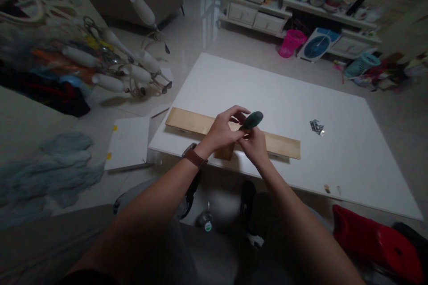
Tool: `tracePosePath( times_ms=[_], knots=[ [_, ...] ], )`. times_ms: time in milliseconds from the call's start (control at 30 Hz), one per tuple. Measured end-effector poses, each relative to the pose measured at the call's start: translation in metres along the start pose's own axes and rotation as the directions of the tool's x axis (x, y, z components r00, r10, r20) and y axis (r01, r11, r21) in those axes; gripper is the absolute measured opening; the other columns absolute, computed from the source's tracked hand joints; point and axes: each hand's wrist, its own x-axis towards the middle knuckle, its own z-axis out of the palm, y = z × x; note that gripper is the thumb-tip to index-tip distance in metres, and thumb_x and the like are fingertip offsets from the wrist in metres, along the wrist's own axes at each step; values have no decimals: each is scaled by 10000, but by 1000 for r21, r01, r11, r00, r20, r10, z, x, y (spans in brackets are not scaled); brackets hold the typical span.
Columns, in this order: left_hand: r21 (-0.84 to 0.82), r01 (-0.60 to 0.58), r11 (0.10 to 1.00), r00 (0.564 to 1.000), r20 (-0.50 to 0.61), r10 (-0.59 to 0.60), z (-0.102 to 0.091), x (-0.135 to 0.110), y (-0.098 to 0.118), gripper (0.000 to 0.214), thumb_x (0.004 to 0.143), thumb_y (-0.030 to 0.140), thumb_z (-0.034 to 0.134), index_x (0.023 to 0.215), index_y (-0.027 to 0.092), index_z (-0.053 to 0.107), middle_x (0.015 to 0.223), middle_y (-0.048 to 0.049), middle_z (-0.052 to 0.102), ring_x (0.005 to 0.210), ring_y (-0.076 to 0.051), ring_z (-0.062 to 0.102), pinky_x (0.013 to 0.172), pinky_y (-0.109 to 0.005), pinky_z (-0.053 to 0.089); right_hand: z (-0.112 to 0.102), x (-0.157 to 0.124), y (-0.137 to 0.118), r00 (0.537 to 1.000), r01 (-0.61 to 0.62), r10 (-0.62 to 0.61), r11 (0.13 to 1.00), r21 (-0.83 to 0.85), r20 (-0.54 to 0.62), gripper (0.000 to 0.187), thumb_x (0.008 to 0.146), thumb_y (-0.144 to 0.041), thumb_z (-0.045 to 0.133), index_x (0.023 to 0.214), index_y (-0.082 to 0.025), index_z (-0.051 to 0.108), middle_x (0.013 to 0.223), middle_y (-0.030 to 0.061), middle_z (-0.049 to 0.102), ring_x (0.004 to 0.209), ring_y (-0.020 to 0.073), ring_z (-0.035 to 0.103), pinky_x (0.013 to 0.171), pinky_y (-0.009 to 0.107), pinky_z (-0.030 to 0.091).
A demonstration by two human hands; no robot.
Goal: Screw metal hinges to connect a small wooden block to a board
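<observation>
Fingers [234, 110] bunched at green handle [253, 120], grip unclear, plank [189, 120] near front edge of white board [284, 93], wide stretch beyond

The plank [283, 145] lies on the near side of the desk [267, 84], a second board [224, 152] apparently beneath its middle. Brackets [317, 128] lie right of the plank. A wastebasket [291, 43] stands behind the desk.

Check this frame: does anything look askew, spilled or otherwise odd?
Possibly the bluish cloth, out of place crumpled in a heap on the floor at left. On the white tabletop, nothing looks spilled; the metal pieces lie loosely piled beyond the plank. Fine damage can't be judged.
</observation>
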Motion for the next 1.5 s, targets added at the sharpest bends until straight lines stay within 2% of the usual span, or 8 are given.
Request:
tracePosePath(
  times_ms=[167,400,567,700,833,1133,1300,1500],
  knots=[
    [-1,-7,1000,1000,11,7,0,3,0,458,730,76,781,1154,203,662,1112,-38,739,997,-167,702,854,-300,589,0,1,1,1000,12,-13,999,-40,-26,340,752,-221,623,1070,-198,740,953,91,813,755,241,731,647,341,584],
    [-50,29,998,999,-22,-30,0,5,-4,391,771,88,747,1140,190,667,1094,-47,743,960,-159,711,855,-292,592,2,2,-1,1000,12,-12,1000,29,17,355,774,-208,604,1121,-216,680,889,34,778,751,207,721,643,304,585],
    [1,64,998,997,-53,-64,1,5,-3,366,757,168,826,1096,195,688,1043,-40,742,921,-171,704,864,-323,599,1,1,3,1000,-3,3,1000,-6,10,242,785,-196,641,1024,-228,649,897,22,756,709,186,683,629,294,573],
    [9,89,996,995,-52,-88,1,6,3,367,760,277,834,1092,199,699,1081,-55,748,968,-213,724,876,-369,623,2,-1,4,999,-16,20,994,-108,35,270,841,-161,608,1098,-239,637,969,36,770,744,188,704,675,306,593],
    [12,138,990,990,-32,-138,0,7,1,365,799,361,799,1113,199,710,1074,-63,763,914,-224,738,853,-398,643,4,0,8,997,-10,17,995,-96,75,377,855,-153,596,1216,-259,623,1044,33,776,853,193,738,712,291,609],
    [79,165,983,986,-35,-163,-1,8,-1,395,762,445,808,1070,211,725,1063,-65,777,916,-248,745,884,-438,657,2,2,4,997,-50,60,986,-160,56,373,857,-175,617,1221,-252,635,1030,31,779,851,206,739,739,313,614],
    [73,164,984,986,-41,-161,0,8,0,377,776,500,794,1041,240,731,1043,-56,780,901,-257,750,877,-446,664,5,2,2,997,-42,48,995,-86,66,440,861,-166,604,1288,-270,619,1115,32,782,868,200,744,731,307,616],
    [54,170,984,982,-95,-165,-1,9,-5,416,716,546,856,980,255,717,945,-38,775,851,-263,743,844,-440,666,-3,3,1,992,-81,85,996,-47,89,449,754,-191,707,1189,-269,624,1125,22,749,943,218,728,709,316,622]
  ],
)
